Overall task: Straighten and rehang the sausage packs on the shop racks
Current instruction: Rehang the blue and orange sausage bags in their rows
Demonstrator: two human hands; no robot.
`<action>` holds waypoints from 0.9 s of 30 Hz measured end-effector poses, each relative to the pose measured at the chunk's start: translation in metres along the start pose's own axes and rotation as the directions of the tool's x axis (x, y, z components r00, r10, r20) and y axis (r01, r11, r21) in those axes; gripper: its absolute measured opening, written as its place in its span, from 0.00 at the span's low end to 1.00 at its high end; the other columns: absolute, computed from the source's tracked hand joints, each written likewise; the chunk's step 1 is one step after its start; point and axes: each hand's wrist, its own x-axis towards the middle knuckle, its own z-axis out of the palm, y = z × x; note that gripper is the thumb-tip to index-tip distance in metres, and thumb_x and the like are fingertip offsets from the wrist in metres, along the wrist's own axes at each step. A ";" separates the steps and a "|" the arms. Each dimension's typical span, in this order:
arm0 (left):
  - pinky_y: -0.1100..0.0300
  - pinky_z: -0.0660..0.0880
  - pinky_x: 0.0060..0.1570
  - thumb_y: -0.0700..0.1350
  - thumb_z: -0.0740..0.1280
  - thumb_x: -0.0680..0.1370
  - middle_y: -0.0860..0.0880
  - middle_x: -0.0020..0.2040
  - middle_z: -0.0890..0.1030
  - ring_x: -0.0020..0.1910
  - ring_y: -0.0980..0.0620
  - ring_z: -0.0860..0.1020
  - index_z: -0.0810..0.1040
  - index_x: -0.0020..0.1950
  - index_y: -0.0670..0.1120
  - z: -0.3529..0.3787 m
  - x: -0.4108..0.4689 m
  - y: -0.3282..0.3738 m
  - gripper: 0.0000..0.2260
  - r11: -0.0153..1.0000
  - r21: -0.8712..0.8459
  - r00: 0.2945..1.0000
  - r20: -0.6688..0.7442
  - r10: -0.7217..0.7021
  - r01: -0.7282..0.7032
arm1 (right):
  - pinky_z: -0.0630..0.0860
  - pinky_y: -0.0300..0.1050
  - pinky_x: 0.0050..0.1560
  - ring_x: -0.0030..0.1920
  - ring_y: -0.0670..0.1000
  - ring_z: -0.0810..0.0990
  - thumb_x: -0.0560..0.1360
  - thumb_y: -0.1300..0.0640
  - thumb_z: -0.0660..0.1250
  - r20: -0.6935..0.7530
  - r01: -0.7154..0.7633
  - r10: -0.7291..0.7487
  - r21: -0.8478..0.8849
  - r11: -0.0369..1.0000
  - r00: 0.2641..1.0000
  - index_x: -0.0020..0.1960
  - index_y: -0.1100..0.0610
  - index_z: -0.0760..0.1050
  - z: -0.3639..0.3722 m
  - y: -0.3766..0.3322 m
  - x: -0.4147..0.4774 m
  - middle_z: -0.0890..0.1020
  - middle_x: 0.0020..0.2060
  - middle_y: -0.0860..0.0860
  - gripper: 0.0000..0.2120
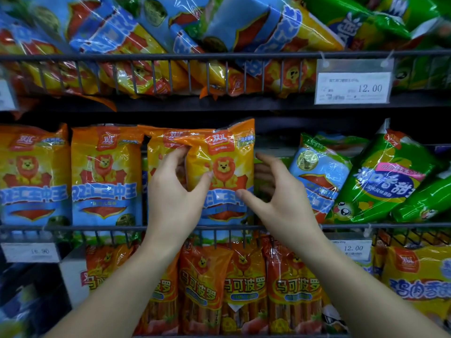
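On the middle wire shelf (73, 228), the lion-printed sausage pack (227, 152) stands upright behind the front rail, between matching packs (105, 176) and tilted green packs (380, 181). The left hand (173, 196) pinches its left edge, thumb in front. The right hand (280, 198) is spread beside its right edge, thumb tip at the front.

White price tag (352, 87) upper right read 12.00; second tag (351, 248) lower right also read 12.00; third tag (30, 252) lower left was blurred.
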 end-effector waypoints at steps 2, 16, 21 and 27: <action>0.69 0.72 0.51 0.51 0.74 0.75 0.54 0.61 0.77 0.58 0.58 0.75 0.70 0.72 0.49 -0.001 0.001 -0.002 0.28 1.000 -0.002 1.000 0.003 -0.008 0.008 | 0.78 0.46 0.59 0.59 0.46 0.78 0.74 0.53 0.75 -0.085 0.112 -0.126 -0.151 0.982 0.988 0.71 0.57 0.70 -0.009 0.002 -0.002 0.79 0.59 0.49 0.28; 0.76 0.71 0.40 0.50 0.71 0.77 0.61 0.47 0.74 0.46 0.71 0.74 0.68 0.68 0.51 0.001 -0.005 0.001 0.23 0.998 -0.062 0.998 0.064 -0.024 0.028 | 0.65 0.56 0.69 0.69 0.61 0.68 0.68 0.51 0.75 -0.040 -0.016 -0.011 -0.618 0.786 0.999 0.77 0.58 0.62 -0.102 0.035 0.027 0.73 0.67 0.59 0.42; 0.62 0.75 0.47 0.51 0.71 0.76 0.57 0.49 0.76 0.49 0.58 0.76 0.69 0.67 0.51 0.000 -0.007 0.002 0.21 0.998 -0.063 0.997 0.079 -0.020 0.025 | 0.67 0.55 0.69 0.71 0.62 0.67 0.70 0.46 0.74 0.032 -0.029 0.067 -0.663 0.748 0.997 0.79 0.55 0.55 -0.100 0.028 0.031 0.71 0.72 0.58 0.45; 0.60 0.75 0.48 0.53 0.71 0.76 0.56 0.51 0.76 0.51 0.56 0.76 0.69 0.62 0.55 0.000 -0.013 -0.001 0.18 1.000 -0.023 0.993 0.113 -0.015 0.018 | 0.69 0.54 0.66 0.73 0.60 0.67 0.71 0.45 0.75 0.052 -0.040 0.095 -0.643 0.765 0.994 0.79 0.53 0.55 -0.098 0.024 0.032 0.67 0.75 0.57 0.45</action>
